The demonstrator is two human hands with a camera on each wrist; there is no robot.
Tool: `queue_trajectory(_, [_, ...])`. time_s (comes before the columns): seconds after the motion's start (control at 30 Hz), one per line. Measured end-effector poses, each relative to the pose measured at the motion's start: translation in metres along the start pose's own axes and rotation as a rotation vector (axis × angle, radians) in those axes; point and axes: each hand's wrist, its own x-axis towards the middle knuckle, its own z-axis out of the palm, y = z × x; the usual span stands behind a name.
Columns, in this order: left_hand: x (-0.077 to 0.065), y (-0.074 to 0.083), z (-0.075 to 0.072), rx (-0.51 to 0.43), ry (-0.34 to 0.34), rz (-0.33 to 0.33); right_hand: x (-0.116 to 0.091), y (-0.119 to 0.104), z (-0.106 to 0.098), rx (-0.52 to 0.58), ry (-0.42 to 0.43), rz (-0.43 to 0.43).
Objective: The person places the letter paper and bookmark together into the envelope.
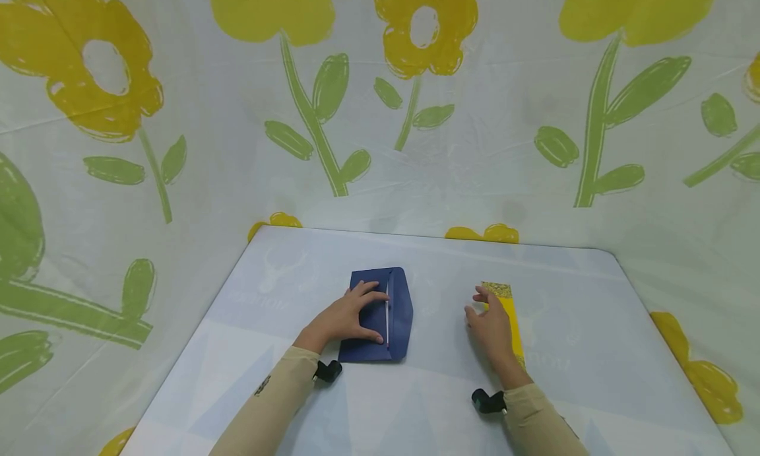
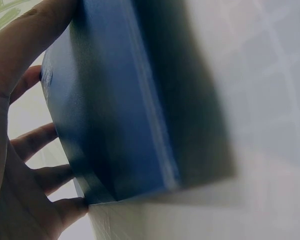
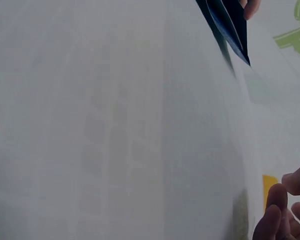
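A dark blue envelope [image 1: 401,317] lies on the left half of the table, its pointed flap spread to the right and a pale line along its mouth. My left hand [image 1: 350,314] grips it from above, thumb and fingers set apart across its face near the mouth. The left wrist view shows fingertips [image 2: 65,172] along the edge of the envelope. To the right is a yellow strip [image 1: 514,330] with a patterned gold band at its far end. Over its left side hovers my right hand [image 1: 494,327], fingers loosely bent, partly covering the strip.
The pale patterned table [image 1: 439,403] runs back to a hanging cloth [image 1: 499,113] printed with large yellow flowers. That cloth also borders the left and right sides. Between the envelope and the yellow strip lies a stretch of bare tabletop.
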Motion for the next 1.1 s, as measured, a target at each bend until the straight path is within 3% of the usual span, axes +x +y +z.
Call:
queue_trajectory(0.47, [-0.001,0.001,-0.001,-0.004,-0.004,0.001,-0.004,0.009,-0.015,-0.083,0.062,-0.064])
queue_trajectory(1.1, [-0.001,0.000,-0.001,0.004,0.004,0.017,-0.007,0.014,-0.027,-0.259,0.045,0.065])
